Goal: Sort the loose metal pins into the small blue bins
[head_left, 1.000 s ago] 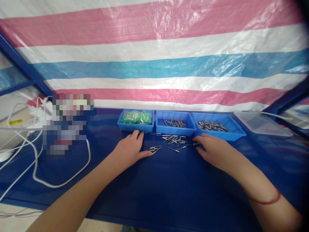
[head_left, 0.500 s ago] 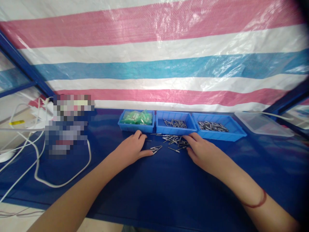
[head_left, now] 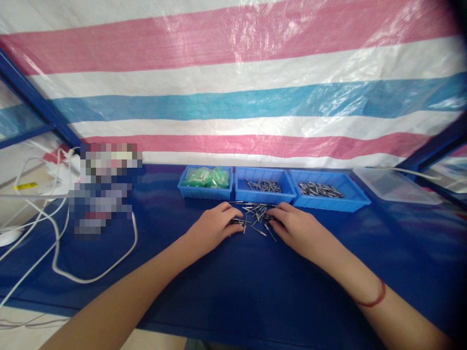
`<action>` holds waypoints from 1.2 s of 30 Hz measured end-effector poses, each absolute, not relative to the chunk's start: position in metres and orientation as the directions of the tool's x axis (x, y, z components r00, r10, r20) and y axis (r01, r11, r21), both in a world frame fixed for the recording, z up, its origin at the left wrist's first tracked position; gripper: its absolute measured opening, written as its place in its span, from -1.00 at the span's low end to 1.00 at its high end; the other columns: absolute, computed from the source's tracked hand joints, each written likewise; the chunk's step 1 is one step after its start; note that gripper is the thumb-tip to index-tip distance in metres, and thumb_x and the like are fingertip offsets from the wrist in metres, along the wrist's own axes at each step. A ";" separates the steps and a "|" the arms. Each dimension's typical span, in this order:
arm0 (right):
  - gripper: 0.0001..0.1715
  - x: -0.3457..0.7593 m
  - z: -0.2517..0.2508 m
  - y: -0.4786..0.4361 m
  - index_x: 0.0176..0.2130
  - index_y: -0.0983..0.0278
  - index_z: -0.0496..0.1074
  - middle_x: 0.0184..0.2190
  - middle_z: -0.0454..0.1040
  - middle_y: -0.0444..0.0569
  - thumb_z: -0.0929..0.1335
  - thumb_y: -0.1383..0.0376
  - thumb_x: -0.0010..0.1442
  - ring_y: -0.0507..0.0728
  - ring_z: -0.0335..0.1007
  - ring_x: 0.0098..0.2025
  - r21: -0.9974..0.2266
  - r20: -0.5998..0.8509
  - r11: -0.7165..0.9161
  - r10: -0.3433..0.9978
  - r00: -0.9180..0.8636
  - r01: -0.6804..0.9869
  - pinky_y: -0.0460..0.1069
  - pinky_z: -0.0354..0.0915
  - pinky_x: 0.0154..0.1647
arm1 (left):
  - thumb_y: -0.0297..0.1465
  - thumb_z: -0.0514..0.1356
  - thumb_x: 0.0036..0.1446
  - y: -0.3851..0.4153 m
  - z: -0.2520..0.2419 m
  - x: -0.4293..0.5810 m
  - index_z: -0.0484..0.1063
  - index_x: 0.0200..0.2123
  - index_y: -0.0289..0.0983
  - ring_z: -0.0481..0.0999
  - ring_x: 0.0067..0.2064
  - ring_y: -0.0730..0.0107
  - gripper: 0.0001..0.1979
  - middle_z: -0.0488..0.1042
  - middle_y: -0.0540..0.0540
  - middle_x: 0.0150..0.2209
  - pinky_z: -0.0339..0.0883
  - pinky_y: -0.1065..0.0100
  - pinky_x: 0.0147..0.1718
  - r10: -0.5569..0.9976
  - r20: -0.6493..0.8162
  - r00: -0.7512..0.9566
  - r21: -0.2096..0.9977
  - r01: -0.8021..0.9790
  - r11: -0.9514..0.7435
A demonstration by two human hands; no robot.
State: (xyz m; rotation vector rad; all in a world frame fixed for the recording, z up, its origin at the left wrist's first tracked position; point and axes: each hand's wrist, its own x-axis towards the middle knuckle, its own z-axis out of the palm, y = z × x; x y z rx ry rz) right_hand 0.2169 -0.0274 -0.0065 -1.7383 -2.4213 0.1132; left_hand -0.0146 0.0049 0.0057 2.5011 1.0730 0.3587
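A loose pile of small metal pins [head_left: 257,214] lies on the blue table [head_left: 233,282] in front of three blue trays. My left hand [head_left: 214,226] rests flat on the table at the pile's left side, fingers stretched toward the pins. My right hand [head_left: 295,227] lies flat at the pile's right side, fingertips touching the pins. Both hands cup the pile between them and hold nothing. The left tray [head_left: 205,190] contains green plastic parts, the middle tray [head_left: 264,193] a few pins, the right tray [head_left: 330,198] many pins.
A clear plastic lid [head_left: 396,187] lies at the far right. White cables [head_left: 58,243] loop over the table's left side beside a blurred object [head_left: 104,184]. A striped tarpaulin [head_left: 233,82] hangs behind the trays.
Both hands have slid inward toward each other, sweeping the scattered pins into a tighter pile between them.
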 end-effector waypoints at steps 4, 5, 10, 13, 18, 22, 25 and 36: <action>-0.67 0.215 0.000 -0.027 -0.07 0.26 0.45 -0.22 0.46 0.02 0.20 0.30 0.26 0.13 0.46 -0.26 -0.258 0.104 0.346 0.938 -0.330 0.902 -0.01 0.31 -0.22 | -0.24 0.17 0.19 0.004 0.011 -0.017 0.38 0.00 -0.23 0.46 -0.23 0.42 -0.67 0.36 -0.09 -0.04 0.35 0.37 -0.16 0.725 0.085 0.683 0.542 0.579 -0.609; -0.67 0.217 0.002 -0.027 -0.06 0.26 0.44 -0.24 0.47 0.01 0.20 0.31 0.26 0.12 0.45 -0.28 -0.285 0.110 0.343 0.939 -0.325 0.895 -0.02 0.30 -0.24 | -0.23 0.19 0.17 0.004 0.015 -0.019 0.36 0.03 -0.21 0.46 -0.21 0.42 -0.63 0.34 -0.10 -0.01 0.36 0.37 -0.16 0.710 0.072 0.701 0.558 0.562 -0.611; -0.65 0.231 0.007 -0.025 -0.06 0.29 0.42 -0.28 0.51 0.02 0.22 0.33 0.19 0.11 0.43 -0.36 -0.302 0.151 0.280 0.958 -0.244 0.911 -0.03 0.27 -0.32 | -0.14 0.25 0.07 0.002 0.033 -0.030 0.27 0.14 -0.10 0.42 0.01 0.22 -0.44 0.26 -0.11 0.11 0.28 0.26 0.02 0.658 -0.003 0.753 0.465 0.583 -0.666; -0.58 0.235 0.004 -0.025 0.01 0.35 0.38 -0.24 0.50 0.07 0.24 0.26 0.19 0.14 0.43 -0.32 -0.257 0.124 0.283 0.958 -0.259 0.924 -0.02 0.26 -0.30 | -0.02 0.27 -0.02 0.000 0.028 -0.031 0.17 0.21 -0.16 0.43 0.02 0.09 -0.23 0.22 -0.17 0.15 0.31 0.20 0.00 0.693 -0.032 0.721 0.338 0.660 -0.671; -0.50 0.230 0.000 -0.026 0.09 0.38 0.32 -0.26 0.50 0.08 0.21 0.17 0.24 0.13 0.43 -0.35 -0.234 0.047 0.274 0.962 -0.271 0.933 -0.04 0.22 -0.35 | 0.13 0.21 -0.08 0.000 0.018 -0.024 0.03 0.28 -0.23 0.46 0.01 -0.05 -0.04 0.10 -0.26 0.26 0.36 0.16 -0.07 0.738 -0.039 0.674 0.185 0.731 -0.657; -0.51 0.227 -0.001 -0.024 0.08 0.35 0.29 -0.37 0.50 0.00 0.22 0.17 0.24 0.10 0.42 -0.44 -0.263 0.013 0.239 0.970 -0.244 0.935 -0.06 0.14 -0.45 | 0.16 0.15 -0.05 0.000 0.017 -0.020 0.01 0.29 -0.25 0.43 0.05 -0.06 -0.04 0.04 -0.28 0.30 0.36 0.15 -0.05 0.738 -0.031 0.674 0.154 0.732 -0.663; -0.55 0.226 -0.001 -0.024 0.05 0.35 0.30 -0.40 0.50 -0.02 0.22 0.19 0.23 0.11 0.42 -0.43 -0.291 0.016 0.227 0.973 -0.232 0.929 -0.07 0.13 -0.47 | 0.17 0.12 -0.03 0.000 0.015 -0.019 0.03 0.28 -0.25 0.39 0.09 -0.08 -0.07 0.06 -0.29 0.29 0.34 0.10 -0.02 0.736 -0.024 0.677 0.155 0.730 -0.666; -0.66 0.218 0.000 -0.027 -0.04 0.32 0.37 -0.12 0.39 0.10 0.21 0.24 0.25 0.18 0.44 -0.16 -0.277 0.167 0.318 0.945 -0.280 0.907 0.05 0.30 -0.07 | 0.15 0.11 -0.01 -0.001 0.008 -0.017 0.06 0.26 -0.18 0.42 0.05 -0.04 -0.13 0.06 -0.26 0.24 0.36 0.08 -0.05 0.747 0.006 0.665 0.193 0.732 -0.654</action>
